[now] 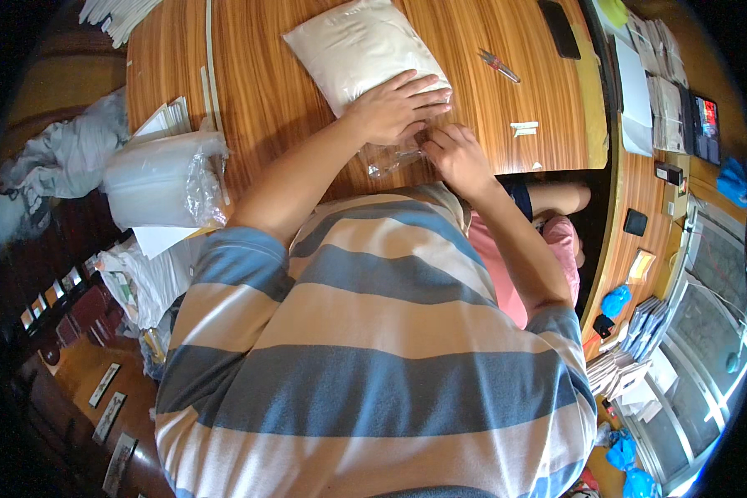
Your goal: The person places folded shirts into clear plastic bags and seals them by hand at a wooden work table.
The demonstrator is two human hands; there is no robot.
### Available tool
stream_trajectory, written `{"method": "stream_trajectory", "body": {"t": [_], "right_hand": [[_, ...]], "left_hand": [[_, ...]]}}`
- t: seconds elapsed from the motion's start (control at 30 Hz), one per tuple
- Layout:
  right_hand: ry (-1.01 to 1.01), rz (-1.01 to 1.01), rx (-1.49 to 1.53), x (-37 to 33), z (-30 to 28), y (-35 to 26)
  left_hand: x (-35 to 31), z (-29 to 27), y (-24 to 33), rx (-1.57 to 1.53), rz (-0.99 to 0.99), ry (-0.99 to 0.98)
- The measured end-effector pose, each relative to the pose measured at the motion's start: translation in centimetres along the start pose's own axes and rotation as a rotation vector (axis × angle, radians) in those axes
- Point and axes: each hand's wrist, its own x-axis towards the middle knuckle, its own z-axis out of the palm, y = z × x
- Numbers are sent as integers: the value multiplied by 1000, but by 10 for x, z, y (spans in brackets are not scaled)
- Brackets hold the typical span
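Striped shirt point(373, 324) up close, at edge of tabletop point(257, 83). White bag point(361, 54) lying there, dead ahead! Left hand point(398, 108) flat across its near end, fingers spread wide. Right hand point(459, 158) just beside, fingers drawn narrow, pinching clear flap point(388, 158). Snips point(499, 65) off right, phone point(559, 30) beyond. Plastic stack point(159, 187) far left.
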Motion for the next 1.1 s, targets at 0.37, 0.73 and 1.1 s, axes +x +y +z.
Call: {"method": "stream_trajectory", "body": {"t": [0.37, 0.73, 1.1], "right_hand": [[185, -181, 4, -15, -25, -7], [0, -137, 26, 8, 1, -24], [297, -136, 172, 3, -27, -43]], "left_hand": [[-1, -1, 1, -29, -8, -19], [-1, 0, 1, -35, 1, -5], [-3, 10, -1, -42, 6, 33]]}}
